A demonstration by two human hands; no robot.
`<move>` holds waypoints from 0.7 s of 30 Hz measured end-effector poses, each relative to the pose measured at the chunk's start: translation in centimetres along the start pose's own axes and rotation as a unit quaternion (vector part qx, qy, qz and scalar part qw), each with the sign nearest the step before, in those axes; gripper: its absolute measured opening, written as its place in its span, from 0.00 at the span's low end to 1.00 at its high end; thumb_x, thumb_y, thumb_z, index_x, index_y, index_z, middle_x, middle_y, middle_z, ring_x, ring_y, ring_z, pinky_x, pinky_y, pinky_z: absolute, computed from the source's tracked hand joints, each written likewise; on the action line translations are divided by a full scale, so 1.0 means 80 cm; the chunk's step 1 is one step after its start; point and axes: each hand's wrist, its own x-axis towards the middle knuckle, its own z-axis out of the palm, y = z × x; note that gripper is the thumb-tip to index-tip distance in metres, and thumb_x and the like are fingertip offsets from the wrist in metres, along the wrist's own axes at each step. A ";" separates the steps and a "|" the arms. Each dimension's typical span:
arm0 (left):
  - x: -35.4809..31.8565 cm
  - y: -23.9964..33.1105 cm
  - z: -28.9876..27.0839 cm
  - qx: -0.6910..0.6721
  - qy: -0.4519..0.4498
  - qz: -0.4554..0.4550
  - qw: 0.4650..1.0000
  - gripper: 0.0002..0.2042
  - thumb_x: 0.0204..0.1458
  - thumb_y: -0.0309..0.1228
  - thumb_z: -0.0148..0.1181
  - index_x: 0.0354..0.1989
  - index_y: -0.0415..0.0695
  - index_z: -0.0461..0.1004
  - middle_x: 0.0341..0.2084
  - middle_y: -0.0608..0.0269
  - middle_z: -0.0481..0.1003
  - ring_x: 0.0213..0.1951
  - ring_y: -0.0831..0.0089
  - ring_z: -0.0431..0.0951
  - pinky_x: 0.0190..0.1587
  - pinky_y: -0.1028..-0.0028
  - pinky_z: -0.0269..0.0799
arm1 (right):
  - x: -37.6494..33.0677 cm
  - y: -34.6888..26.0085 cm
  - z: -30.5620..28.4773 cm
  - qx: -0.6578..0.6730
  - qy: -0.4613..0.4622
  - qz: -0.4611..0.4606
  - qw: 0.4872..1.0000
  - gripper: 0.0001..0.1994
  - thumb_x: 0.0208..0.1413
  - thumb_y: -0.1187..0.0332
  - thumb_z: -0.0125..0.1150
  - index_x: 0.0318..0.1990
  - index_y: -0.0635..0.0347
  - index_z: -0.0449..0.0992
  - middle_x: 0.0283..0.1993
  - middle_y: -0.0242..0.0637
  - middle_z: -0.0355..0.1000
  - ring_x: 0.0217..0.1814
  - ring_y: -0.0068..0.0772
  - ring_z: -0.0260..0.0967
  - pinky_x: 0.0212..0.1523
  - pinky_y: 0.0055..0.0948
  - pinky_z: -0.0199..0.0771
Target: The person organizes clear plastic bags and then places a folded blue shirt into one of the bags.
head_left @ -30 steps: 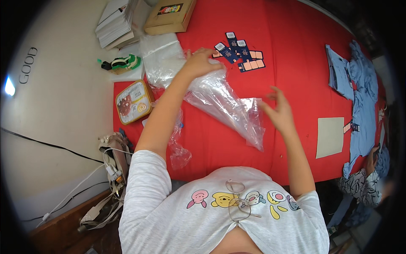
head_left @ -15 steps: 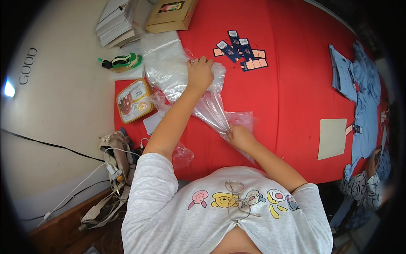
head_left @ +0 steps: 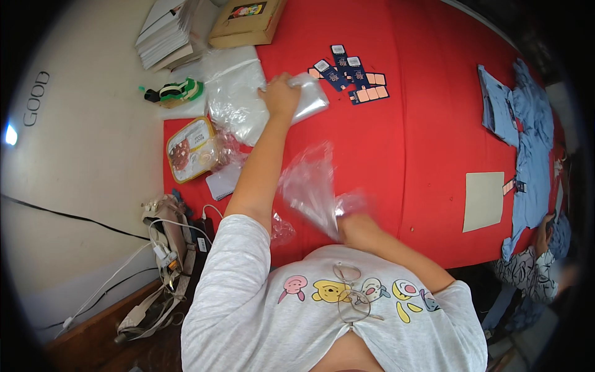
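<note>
A clear bag (head_left: 308, 183) hangs blurred over the near part of the table, its lower end gathered at the person's right hand (head_left: 359, 230), which is closed on it. Farther off, the left hand (head_left: 282, 96) lies on a flat stack of bags (head_left: 232, 87), fingers bent over the plastic; whether they pinch it is not clear from this view. A fold of clear plastic sticks out to the right of that hand.

The table wears a bright red cloth (head_left: 434, 118), with a few creases running across it and small specks here and there. Dark and pink tags (head_left: 354, 75) overlap in a loose pile right of the stack. To the stack's left are a green tape dispenser (head_left: 183, 92) and a tub (head_left: 191, 149) with a yellow rim; a notepad (head_left: 222, 182) lies just below the tub, partly behind the left forearm. At the far edge, a brown box (head_left: 248, 23) sits beside piled papers (head_left: 164, 34).

Rightward lie a grey card (head_left: 483, 201) and rumpled blue garments (head_left: 533, 161), with another person's patterned sleeve (head_left: 545, 273) at the table's edge. On the left rises a pale wall (head_left: 80, 155) with dark lettering, cables trailing down it toward a beige bag (head_left: 167, 217) below the table's edge.
</note>
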 end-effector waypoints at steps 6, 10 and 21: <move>0.005 -0.003 -0.063 -0.023 -0.084 0.061 0.994 0.42 0.46 0.53 0.78 0.68 0.45 0.71 0.63 0.53 0.76 0.68 0.55 0.72 0.76 0.32 0.42 | -0.050 0.058 -0.009 0.009 0.181 0.241 0.953 0.15 0.62 0.60 0.65 0.49 0.61 0.80 0.37 0.58 0.81 0.40 0.65 0.80 0.44 0.59 0.79; -0.024 -0.007 -0.141 -0.151 0.046 0.097 0.983 0.40 0.48 0.48 0.78 0.67 0.41 0.70 0.63 0.48 0.73 0.67 0.53 0.71 0.73 0.46 0.52 | -0.082 0.096 -0.076 0.015 0.209 0.345 0.915 0.39 0.57 0.63 0.74 0.73 0.65 0.62 0.49 0.61 0.81 0.51 0.64 0.80 0.50 0.53 0.80; -0.343 -0.083 -0.216 0.130 0.138 -0.094 0.977 0.42 0.45 0.37 0.81 0.69 0.44 0.66 0.65 0.41 0.67 0.69 0.43 0.65 0.74 0.48 0.55 | 0.013 0.000 -0.142 -0.044 0.366 -0.016 0.929 0.55 0.43 0.68 0.84 0.80 0.56 0.56 0.80 0.52 0.58 0.83 0.59 0.52 0.78 0.52 0.58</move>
